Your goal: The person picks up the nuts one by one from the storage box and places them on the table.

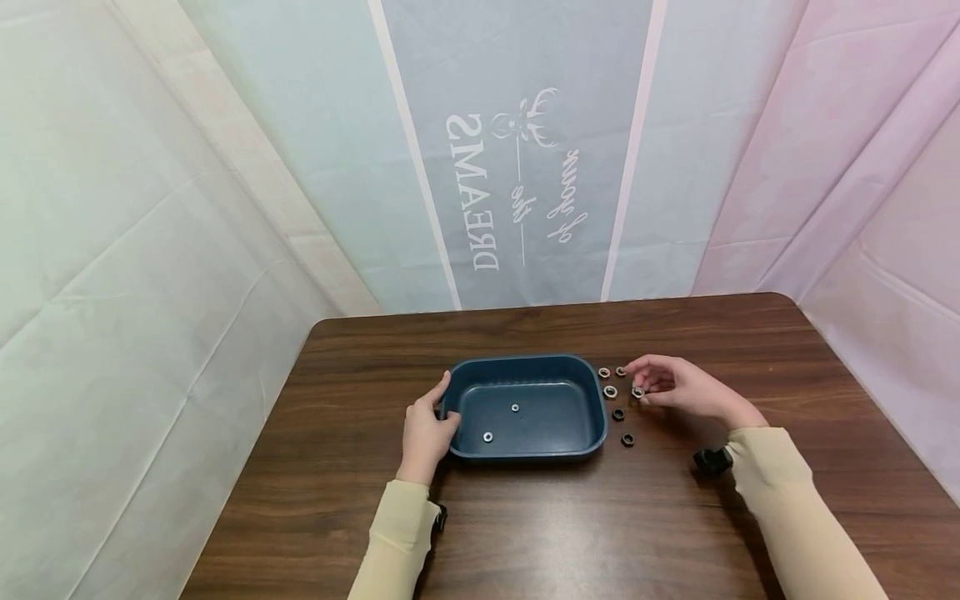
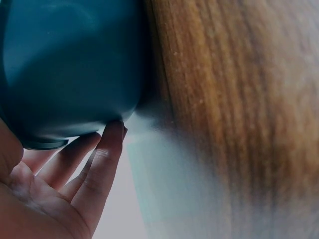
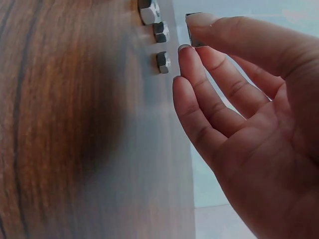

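A dark blue rectangular tray (image 1: 525, 457) lies on the table, with two small silver nuts (image 1: 488, 437) on its floor. My left hand (image 1: 427, 429) grips the tray's left end, thumb over the rim and fingers against the outer wall, as the left wrist view (image 2: 97, 179) also shows. To the right of the tray, my right hand (image 1: 686, 387) pinches a silver hex nut (image 1: 638, 392) between thumb and fingertips. In the right wrist view this nut (image 3: 193, 36) is mostly covered by the thumb.
Several loose nuts lie along the tray's right side: silver ones (image 1: 611, 392) toward the back and dark ones (image 1: 627, 440) nearer the front. The brown wooden table (image 1: 525, 525) ends at a printed curtain (image 1: 525, 275) behind it.
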The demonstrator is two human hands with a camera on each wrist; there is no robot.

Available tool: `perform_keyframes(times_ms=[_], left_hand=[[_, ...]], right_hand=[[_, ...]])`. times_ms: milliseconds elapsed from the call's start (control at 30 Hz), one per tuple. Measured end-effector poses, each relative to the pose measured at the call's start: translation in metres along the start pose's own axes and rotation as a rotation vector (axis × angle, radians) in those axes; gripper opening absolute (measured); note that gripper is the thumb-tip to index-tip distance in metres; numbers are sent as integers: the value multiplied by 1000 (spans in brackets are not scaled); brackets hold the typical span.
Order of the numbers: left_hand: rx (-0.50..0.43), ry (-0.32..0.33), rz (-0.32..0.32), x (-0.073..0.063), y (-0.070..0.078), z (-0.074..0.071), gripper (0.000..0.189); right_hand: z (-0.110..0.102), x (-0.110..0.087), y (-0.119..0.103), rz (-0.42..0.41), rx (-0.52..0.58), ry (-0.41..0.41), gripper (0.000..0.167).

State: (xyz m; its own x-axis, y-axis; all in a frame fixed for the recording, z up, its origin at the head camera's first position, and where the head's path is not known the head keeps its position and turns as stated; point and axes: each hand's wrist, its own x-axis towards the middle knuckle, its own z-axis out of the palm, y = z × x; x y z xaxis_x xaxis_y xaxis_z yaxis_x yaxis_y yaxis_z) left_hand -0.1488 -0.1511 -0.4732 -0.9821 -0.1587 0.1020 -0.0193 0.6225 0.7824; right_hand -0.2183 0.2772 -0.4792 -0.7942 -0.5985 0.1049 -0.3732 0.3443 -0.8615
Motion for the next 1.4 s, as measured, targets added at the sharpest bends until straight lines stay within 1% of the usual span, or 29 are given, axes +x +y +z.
perform_keyframes(times_ms=[167,400,533,667,833,1033,1400], left_hand=[[3,0,-2,-1,0,0,70],[7,3,8,0,-1,1,69],[10,7,19,0,-2,1,70],[14,10,26,1,-2,1,69],[14,10,23,0,-2,1,70],[13,3,10,0,-2,2,70],[4,1,9,-1,-1,1,69]], right_hand=[[2,2,6,10,-6,-13,44],[4,4,11,47,8,-28,43],[6,4,15,46,10,-24,38],[7,4,16,61,21,-30,33],[7,5,16,72,29,-35,32],[8,7,18,64,19,-23,32],[10,12,18,71,1,0,32]])
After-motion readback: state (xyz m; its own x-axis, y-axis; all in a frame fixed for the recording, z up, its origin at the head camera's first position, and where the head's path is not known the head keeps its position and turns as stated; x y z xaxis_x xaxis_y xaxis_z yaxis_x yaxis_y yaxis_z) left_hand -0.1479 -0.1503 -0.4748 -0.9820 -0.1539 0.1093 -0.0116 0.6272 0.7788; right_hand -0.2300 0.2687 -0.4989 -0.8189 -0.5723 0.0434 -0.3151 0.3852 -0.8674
